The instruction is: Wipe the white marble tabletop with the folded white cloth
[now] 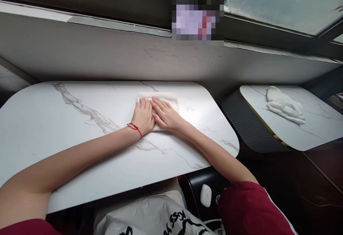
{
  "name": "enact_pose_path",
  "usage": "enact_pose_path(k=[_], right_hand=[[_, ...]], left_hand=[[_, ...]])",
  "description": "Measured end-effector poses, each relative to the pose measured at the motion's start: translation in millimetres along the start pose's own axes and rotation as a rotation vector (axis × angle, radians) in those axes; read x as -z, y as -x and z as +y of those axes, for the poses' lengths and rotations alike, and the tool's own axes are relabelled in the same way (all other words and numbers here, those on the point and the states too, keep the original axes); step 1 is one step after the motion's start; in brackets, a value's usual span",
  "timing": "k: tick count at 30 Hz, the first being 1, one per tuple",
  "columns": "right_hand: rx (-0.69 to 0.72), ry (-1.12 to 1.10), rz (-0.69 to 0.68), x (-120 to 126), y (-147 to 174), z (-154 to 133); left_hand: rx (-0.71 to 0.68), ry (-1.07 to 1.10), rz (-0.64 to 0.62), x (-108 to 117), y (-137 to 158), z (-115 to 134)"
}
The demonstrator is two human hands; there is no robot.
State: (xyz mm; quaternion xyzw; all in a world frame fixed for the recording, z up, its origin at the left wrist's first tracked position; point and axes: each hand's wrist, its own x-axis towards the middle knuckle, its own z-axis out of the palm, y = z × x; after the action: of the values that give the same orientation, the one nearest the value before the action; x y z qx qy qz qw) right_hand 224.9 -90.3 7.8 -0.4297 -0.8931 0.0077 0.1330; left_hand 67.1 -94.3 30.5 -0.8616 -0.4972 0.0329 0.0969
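A white folded cloth (171, 99) lies flat on a white marble-patterned tabletop (80, 167). My left hand (144, 116), with a red cord bracelet (134, 127) at the wrist, rests palm down on the cloth, its fingers pointing toward the wall. Beside it my right hand (165, 115) also presses the cloth, fingers stretched out flat and pointing up and to the left. The two hands touch near the thumbs and cover the cloth's middle. Neither hand's fingers wrap around the cloth.
A wall (112, 56) and window frame (268, 31) run behind the table. On the right, a smaller marble-topped cabinet (321, 131) carries a crumpled white cloth (285, 106). Below the front edge are a printed bag (150, 213) and a white rounded case (205, 195) on a black surface.
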Motion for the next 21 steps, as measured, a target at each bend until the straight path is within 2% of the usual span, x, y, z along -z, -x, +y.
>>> enact_pose_path(k=[7,12,17,21], right_hand=[[-0.009,0.088,-0.004,-12.6,-26.8,3.8],[0.006,0.087,0.033,-27.9,-63.2,13.9],[-0.058,0.075,0.076,-42.3,-101.9,15.1],[-0.084,0.046,0.145,-50.5,-117.3,12.6]], left_hand=[[0.079,0.034,-0.026,-2.7,-10.5,-12.8],[0.131,0.055,-0.045,-6.8,-25.2,-41.0],[0.129,0.144,-0.03,-12.6,-39.1,-76.3],[0.148,0.149,-0.021,-15.3,-41.8,-90.9]])
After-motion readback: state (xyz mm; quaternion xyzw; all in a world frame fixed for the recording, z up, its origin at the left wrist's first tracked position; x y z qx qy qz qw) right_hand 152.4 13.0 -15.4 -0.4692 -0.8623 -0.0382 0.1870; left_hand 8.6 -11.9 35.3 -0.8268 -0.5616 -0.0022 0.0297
